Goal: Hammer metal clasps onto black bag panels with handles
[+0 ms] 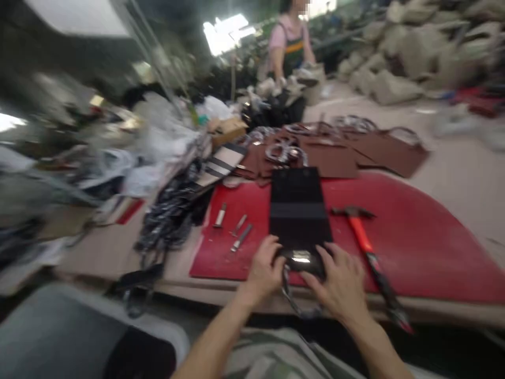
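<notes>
A flat black leather-like panel (298, 218) lies lengthwise before me, with a shiny metal plate near its close end. A ring or chain-like loop (298, 305) hangs from that end past the table edge. My left hand (265, 267) grips the panel's near left corner, thumb toward the plate. On the near right side my right hand (340, 276) holds the same panel between thumb and fingers. Just right of the panel rests a claw hammer (361, 234) with an orange and black handle. To the left lie several small metal punch-like tools (240, 238).
A red mat (410, 231) covers the table here. Brown panels with rings (335, 158) are spread behind it. A heap of black straps or chains (168, 218) lies left. Plastic bags (161, 131) and pale bundles (410, 52) are piled farther off. Another person (290, 45) stands across the table.
</notes>
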`<state>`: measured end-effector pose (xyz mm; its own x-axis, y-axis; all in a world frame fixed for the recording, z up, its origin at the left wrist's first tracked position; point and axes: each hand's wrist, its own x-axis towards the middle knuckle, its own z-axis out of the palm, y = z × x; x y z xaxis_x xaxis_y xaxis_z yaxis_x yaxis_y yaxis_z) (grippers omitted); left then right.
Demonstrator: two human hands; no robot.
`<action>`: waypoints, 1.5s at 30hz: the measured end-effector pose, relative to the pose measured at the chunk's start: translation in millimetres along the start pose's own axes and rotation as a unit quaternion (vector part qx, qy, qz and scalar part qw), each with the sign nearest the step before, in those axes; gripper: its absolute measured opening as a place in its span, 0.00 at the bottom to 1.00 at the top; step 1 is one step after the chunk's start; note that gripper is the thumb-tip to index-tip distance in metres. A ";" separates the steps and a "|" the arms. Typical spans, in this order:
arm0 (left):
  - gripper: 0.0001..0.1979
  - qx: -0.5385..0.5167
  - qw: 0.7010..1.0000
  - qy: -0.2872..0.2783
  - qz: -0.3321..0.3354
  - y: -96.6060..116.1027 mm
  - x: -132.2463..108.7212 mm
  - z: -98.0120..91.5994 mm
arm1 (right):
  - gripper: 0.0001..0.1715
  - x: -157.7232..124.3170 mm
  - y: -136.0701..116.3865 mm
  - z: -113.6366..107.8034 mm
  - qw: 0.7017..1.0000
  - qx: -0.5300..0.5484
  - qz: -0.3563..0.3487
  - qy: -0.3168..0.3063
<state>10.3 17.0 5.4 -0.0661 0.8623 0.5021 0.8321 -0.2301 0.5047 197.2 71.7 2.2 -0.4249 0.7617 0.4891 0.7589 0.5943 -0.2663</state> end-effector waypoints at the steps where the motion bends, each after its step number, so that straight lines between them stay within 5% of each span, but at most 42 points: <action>1: 0.12 -0.039 0.999 -0.015 -0.006 8.3 -9.1 18.0 | 0.32 -22.6 13.3 -12.0 0.999 -0.021 0.041 -0.028; 5: 0.11 -0.060 0.997 -0.033 -0.023 4.8 -31.0 25.5 | 0.37 -48.3 21.7 -26.5 0.989 0.004 0.122 -0.086; 10: 0.12 -0.025 0.998 -0.053 0.004 0.8 -41.8 6.9 | 0.32 -36.8 17.7 -23.7 0.988 0.043 0.122 -0.079; 18: 0.09 -0.046 0.999 -0.021 -0.004 10.5 -40.8 22.2 | 0.32 -38.9 31.0 -25.3 0.990 0.029 0.107 -0.089; 24: 0.08 -0.066 0.997 -0.010 -0.033 1.4 -43.2 -9.0 | 0.32 -33.1 23.9 -29.8 0.987 0.008 0.107 -0.117; 30: 0.08 0.016 0.994 0.044 -0.099 -32.6 -37.0 -66.1 | 0.30 -12.0 1.5 -34.5 0.988 0.018 0.079 -0.132; 35: 0.11 0.075 0.977 0.067 -0.190 -69.9 -18.2 -93.0 | 0.27 -14.0 1.7 -17.2 0.988 0.033 0.049 -0.143; 45: 0.13 0.125 0.935 -0.026 -0.330 -148.5 37.9 -120.0 | 0.26 -19.8 20.6 3.0 0.998 0.008 -0.017 -0.065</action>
<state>-181.8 29.7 33.7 -0.5902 0.8009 0.1012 0.7224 0.4681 0.5089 219.8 69.6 -15.5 -0.5118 0.7672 0.3867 0.7354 0.6239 -0.2646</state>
